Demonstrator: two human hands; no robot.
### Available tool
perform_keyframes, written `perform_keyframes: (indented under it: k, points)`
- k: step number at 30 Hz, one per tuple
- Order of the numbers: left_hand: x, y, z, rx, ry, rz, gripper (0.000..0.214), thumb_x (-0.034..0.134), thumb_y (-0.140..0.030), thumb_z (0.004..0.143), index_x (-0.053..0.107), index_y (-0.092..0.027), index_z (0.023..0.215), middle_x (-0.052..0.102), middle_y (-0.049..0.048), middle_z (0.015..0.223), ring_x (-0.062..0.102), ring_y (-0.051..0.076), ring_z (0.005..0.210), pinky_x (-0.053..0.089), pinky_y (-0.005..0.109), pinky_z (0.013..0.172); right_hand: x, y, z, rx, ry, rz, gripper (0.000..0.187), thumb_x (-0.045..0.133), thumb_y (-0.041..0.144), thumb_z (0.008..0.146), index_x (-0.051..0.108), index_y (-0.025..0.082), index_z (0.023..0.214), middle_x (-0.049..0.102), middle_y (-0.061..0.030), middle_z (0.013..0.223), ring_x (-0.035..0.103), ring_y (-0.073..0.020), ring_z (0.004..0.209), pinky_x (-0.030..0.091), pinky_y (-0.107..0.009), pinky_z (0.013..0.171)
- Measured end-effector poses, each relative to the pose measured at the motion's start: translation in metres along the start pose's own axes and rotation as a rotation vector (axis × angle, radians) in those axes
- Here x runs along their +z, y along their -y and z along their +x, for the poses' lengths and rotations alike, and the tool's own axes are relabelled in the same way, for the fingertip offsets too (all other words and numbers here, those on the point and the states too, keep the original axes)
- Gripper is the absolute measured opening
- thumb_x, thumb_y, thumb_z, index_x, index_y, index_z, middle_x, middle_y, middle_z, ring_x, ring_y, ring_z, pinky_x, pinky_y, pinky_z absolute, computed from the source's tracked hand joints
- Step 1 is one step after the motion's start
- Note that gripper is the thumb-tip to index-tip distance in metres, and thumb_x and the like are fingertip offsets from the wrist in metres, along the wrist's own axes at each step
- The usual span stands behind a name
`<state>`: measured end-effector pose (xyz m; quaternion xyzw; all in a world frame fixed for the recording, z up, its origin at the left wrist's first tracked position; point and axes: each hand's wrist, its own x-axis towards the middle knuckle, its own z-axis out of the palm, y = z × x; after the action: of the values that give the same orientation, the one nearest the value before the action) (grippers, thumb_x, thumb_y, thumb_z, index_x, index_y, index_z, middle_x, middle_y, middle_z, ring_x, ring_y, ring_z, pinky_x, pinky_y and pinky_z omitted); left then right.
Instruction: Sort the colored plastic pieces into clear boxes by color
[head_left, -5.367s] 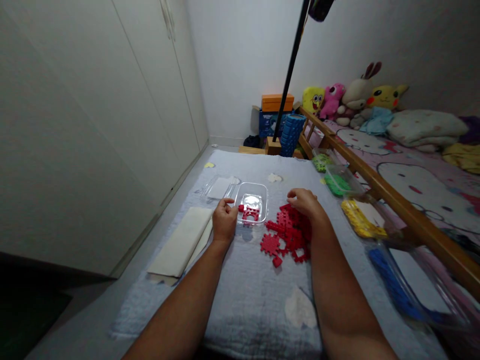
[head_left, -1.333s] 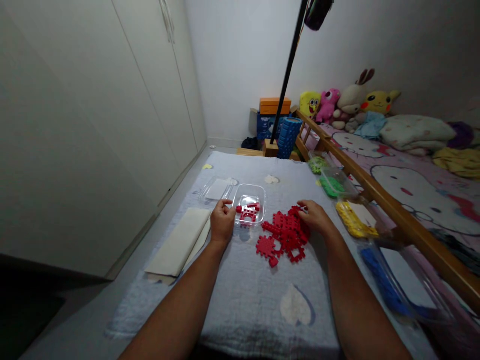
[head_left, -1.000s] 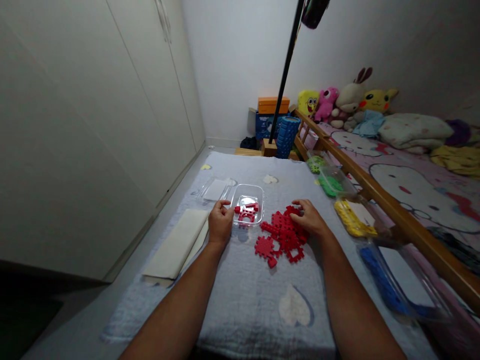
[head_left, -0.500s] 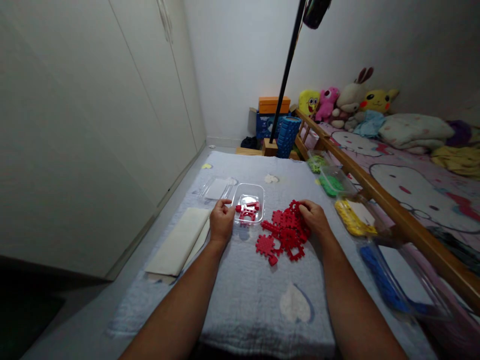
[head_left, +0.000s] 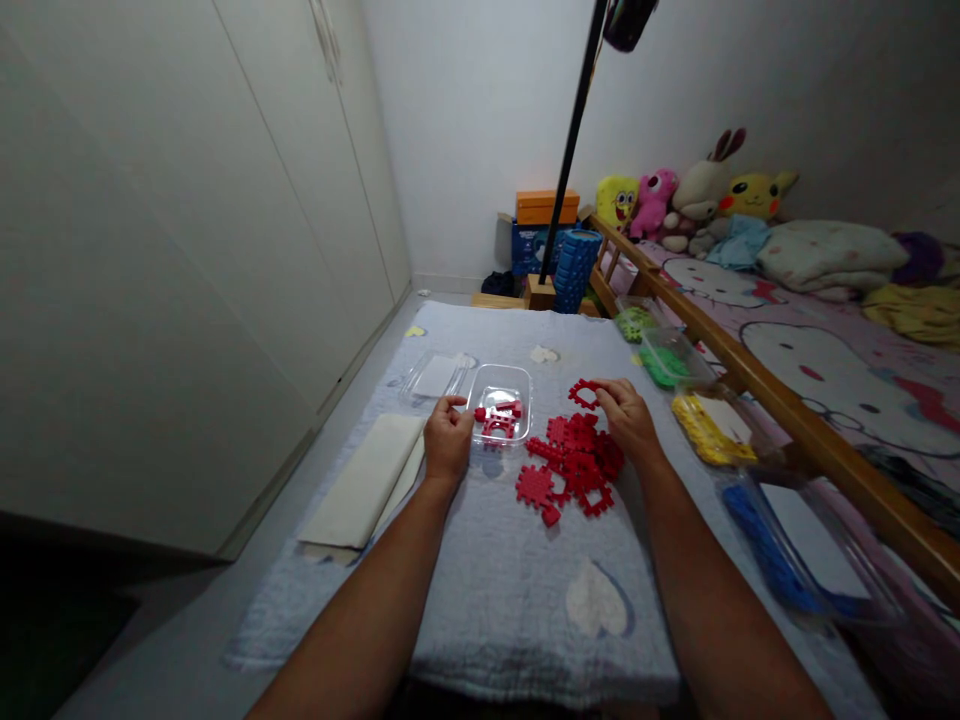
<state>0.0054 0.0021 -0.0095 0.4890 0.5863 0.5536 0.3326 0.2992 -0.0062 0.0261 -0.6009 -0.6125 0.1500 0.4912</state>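
Observation:
Between the fingers of my right hand (head_left: 630, 420) is a red toothed building piece (head_left: 582, 394) with an open middle, raised above the far side of a pile of red building pieces (head_left: 581, 455). My left hand (head_left: 448, 435) is closed at the left wall of a clear plastic box (head_left: 525, 385), thumb and fingers at its edge. Several red pieces (head_left: 499, 430) lie inside that box. A red piece with a pointed tip (head_left: 551, 515) sits at the near edge of the pile.
A clear lid with a white label (head_left: 435, 377) lies behind my left hand, and a folded cream sheet (head_left: 364, 485) to its left. Boxes of blue (head_left: 765, 545), yellow (head_left: 705, 430) and green pieces (head_left: 666, 367) line the right side, beside a wooden bed rail (head_left: 787, 410).
My right hand has lifted the open-middled red piece up and away from the pile. My left hand stays at the box. The view has shifted slightly.

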Motion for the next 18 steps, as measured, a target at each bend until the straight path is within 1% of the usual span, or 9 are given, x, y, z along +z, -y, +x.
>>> perform_keyframes:
  k: [3, 5, 6, 8, 9, 13, 16, 18]
  points:
    - [0.0, -0.002, 0.0, 0.002, -0.001, 0.006, 0.02, 0.06, -0.027, 0.073, 0.064, -0.019, 0.09, 0.043, -0.0083, 0.055, 0.044, 0.012, 0.053, 0.035, 0.023, 0.057, 0.015, 0.025, 0.008, -0.012, 0.028, 0.097, 0.03, 0.059, 0.041, 0.087, 0.071, 0.021, 0.105, 0.064, -0.003, 0.088, 0.06, -0.0197, 0.081, 0.048, -0.035, 0.08]
    - [-0.001, -0.004, -0.001, 0.001, -0.001, 0.008, 0.02, 0.061, -0.027, 0.072, 0.064, -0.019, 0.09, 0.042, -0.0084, 0.055, 0.044, 0.012, 0.053, 0.035, 0.023, 0.057, 0.03, 0.042, 0.015, -0.044, 0.055, 0.132, 0.024, 0.061, 0.039, 0.085, 0.068, 0.021, 0.1, 0.064, -0.0015, 0.085, 0.059, -0.0188, 0.079, 0.047, -0.033, 0.079]
    - [-0.001, -0.004, -0.001, 0.0, 0.0, 0.009, 0.02, 0.06, -0.026, 0.072, 0.063, -0.019, 0.091, 0.042, -0.0086, 0.055, 0.044, 0.012, 0.053, 0.035, 0.023, 0.057, 0.039, 0.05, 0.019, -0.077, 0.075, 0.117, 0.019, 0.062, 0.037, 0.085, 0.067, 0.021, 0.094, 0.066, -0.0018, 0.085, 0.06, -0.0191, 0.081, 0.046, -0.034, 0.081]
    - [-0.001, -0.004, -0.001, -0.002, 0.001, 0.007, 0.02, 0.06, -0.026, 0.072, 0.063, -0.019, 0.091, 0.042, -0.0087, 0.055, 0.043, 0.012, 0.052, 0.035, 0.023, 0.057, 0.058, 0.064, 0.025, -0.126, 0.133, 0.021, 0.009, 0.062, 0.031, 0.085, 0.066, 0.022, 0.084, 0.069, -0.0025, 0.087, 0.061, -0.0205, 0.088, 0.043, -0.036, 0.088]
    - [0.0, -0.003, 0.0, -0.001, 0.002, 0.005, 0.019, 0.06, -0.025, 0.072, 0.063, -0.019, 0.09, 0.042, -0.0087, 0.055, 0.043, 0.012, 0.052, 0.035, 0.023, 0.056, 0.067, 0.07, 0.028, -0.125, 0.166, -0.051, 0.007, 0.063, 0.028, 0.085, 0.066, 0.022, 0.082, 0.071, -0.0027, 0.088, 0.061, -0.0213, 0.091, 0.041, -0.038, 0.091]
    - [0.0, -0.002, 0.0, 0.004, 0.006, -0.014, 0.019, 0.061, -0.026, 0.073, 0.062, -0.019, 0.09, 0.042, -0.0086, 0.054, 0.043, 0.012, 0.051, 0.034, 0.023, 0.055, 0.1, 0.083, 0.033, -0.037, 0.284, -0.341, 0.007, 0.064, 0.021, 0.086, 0.07, 0.022, 0.085, 0.075, -0.0041, 0.092, 0.062, -0.0236, 0.099, 0.032, -0.044, 0.099]
    - [0.0, -0.002, 0.0, 0.006, 0.01, -0.019, 0.019, 0.06, -0.027, 0.073, 0.062, -0.019, 0.09, 0.042, -0.0085, 0.054, 0.043, 0.012, 0.051, 0.033, 0.023, 0.055, 0.115, 0.084, 0.033, -0.012, 0.342, -0.463, 0.012, 0.061, 0.019, 0.088, 0.073, 0.022, 0.089, 0.077, -0.0055, 0.095, 0.06, -0.0243, 0.102, 0.028, -0.046, 0.101]
    - [0.0, -0.002, 0.0, 0.003, 0.011, -0.018, 0.019, 0.06, -0.027, 0.073, 0.063, -0.019, 0.09, 0.043, -0.0083, 0.055, 0.043, 0.012, 0.051, 0.033, 0.023, 0.055, 0.117, 0.081, 0.033, -0.027, 0.342, -0.504, 0.017, 0.059, 0.019, 0.089, 0.074, 0.024, 0.095, 0.077, -0.0066, 0.102, 0.058, -0.0257, 0.108, 0.025, -0.047, 0.103]
